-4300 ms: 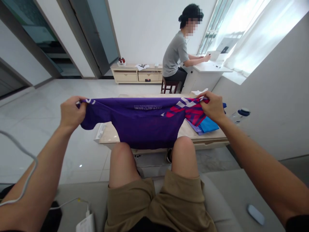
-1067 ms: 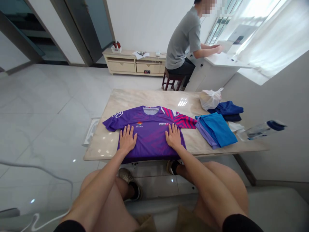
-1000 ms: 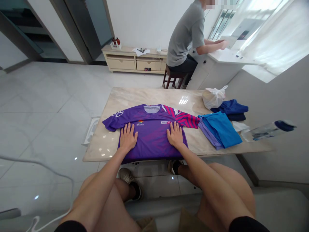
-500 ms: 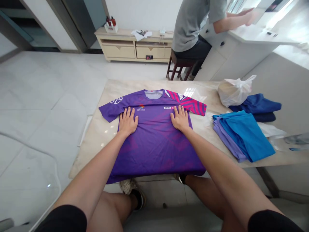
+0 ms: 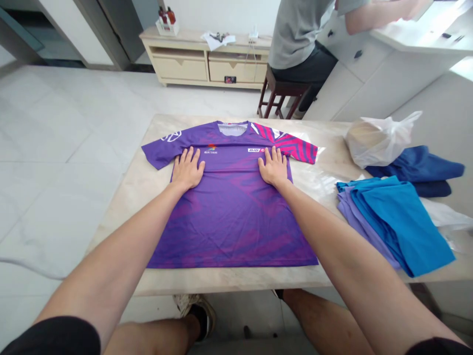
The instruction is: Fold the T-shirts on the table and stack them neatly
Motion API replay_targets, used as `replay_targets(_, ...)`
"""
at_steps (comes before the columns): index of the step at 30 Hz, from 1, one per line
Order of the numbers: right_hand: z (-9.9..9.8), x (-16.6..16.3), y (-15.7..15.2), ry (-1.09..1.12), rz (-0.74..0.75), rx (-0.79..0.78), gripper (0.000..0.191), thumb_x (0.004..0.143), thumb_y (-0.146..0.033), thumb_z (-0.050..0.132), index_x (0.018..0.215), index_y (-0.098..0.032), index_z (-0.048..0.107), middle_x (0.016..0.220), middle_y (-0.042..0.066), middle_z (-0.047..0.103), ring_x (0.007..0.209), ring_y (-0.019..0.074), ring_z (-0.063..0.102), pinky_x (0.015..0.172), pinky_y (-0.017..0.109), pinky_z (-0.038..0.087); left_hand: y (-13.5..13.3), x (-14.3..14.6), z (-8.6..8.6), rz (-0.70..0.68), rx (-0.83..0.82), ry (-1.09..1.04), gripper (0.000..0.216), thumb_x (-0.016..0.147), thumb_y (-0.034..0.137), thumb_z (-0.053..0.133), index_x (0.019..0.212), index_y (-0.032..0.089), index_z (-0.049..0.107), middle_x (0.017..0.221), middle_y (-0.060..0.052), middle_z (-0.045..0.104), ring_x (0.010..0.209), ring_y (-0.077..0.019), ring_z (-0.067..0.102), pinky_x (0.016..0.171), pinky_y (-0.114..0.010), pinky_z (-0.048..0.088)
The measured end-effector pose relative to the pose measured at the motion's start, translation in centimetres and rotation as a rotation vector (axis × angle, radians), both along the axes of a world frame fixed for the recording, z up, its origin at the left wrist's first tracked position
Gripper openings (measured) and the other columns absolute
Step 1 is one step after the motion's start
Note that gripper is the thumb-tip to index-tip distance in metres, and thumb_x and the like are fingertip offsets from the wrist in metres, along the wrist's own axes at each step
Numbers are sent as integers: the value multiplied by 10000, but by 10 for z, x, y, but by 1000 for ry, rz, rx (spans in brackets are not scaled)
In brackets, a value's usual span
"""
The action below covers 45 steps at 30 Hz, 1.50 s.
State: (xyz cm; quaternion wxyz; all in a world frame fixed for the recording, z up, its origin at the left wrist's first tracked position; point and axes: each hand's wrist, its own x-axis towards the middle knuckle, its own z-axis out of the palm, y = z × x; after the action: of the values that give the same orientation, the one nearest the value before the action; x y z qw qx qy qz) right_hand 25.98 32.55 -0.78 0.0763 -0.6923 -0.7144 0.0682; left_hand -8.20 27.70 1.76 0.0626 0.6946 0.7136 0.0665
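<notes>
A purple short-sleeved T-shirt (image 5: 232, 212) lies spread on the table (image 5: 229, 281), its collar away from me and its hem near the front edge. One sleeve, on the right, is striped pink and purple. My left hand (image 5: 187, 169) rests flat on the left side of the chest, fingers apart, below a small printed logo. On the right side of the chest lies my right hand (image 5: 273, 166), also flat with spread fingers, beside a white label print. Shallow creases run across the cloth between both hands.
Right of the shirt are folded blue and lilac clothes (image 5: 399, 217), dark blue garments (image 5: 428, 162) and a tied white plastic bag (image 5: 380, 138). A person in a grey shirt (image 5: 295, 34) sits on a stool (image 5: 283, 91) beyond the table, near a low cabinet (image 5: 181, 69).
The shirt's hem, which hung over the front edge, now lies on the tabletop. Both hands stay flat on the chest as the shirt has shifted away from me. The camera view has also moved.
</notes>
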Motion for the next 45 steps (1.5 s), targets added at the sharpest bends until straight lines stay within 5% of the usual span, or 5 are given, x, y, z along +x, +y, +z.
replay_targets(11,-10,7,28,-36,17,21,767,1149,-574,255,1810,-185,281,1887,146,201,1742,373,159,1379,654,156,24,-7,-13,-9,35,14,749,1131,535,264,1804,208,296,1892,-109,216,1753,-331,179,1398,-598,191)
replay_targets(16,25,-24,-2,-79,-27,2,739,1135,-436,277,1790,-94,287,1883,201,169,1729,434,141,1359,731,89,16,18,27,-27,-179,76,723,1113,435,365,1789,180,331,1866,-148,286,1733,-389,232,1383,-667,180)
replay_targets(22,93,-22,-88,-166,360,-80,507,1104,-262,450,1569,-121,592,1664,235,558,1519,358,523,1264,472,405,-99,41,69,-205,82,52,524,1056,267,504,1568,224,609,1609,-174,610,1491,-348,560,1249,-499,464)
replay_targets(29,137,70,-209,-226,431,-457,262,990,-264,781,1231,-163,800,1186,128,833,1084,282,789,906,299,566,-236,-59,47,-105,-79,-148,215,965,269,632,1169,232,689,1212,-139,732,1193,-320,706,1104,-452,571)
replay_targets(45,136,79,-312,-356,414,-433,313,1055,-159,570,1185,-108,850,1281,210,819,1154,307,793,951,315,568,-304,-74,65,-179,-242,-21,210,928,219,639,1049,254,807,1162,-100,830,1140,-290,771,1013,-363,565)
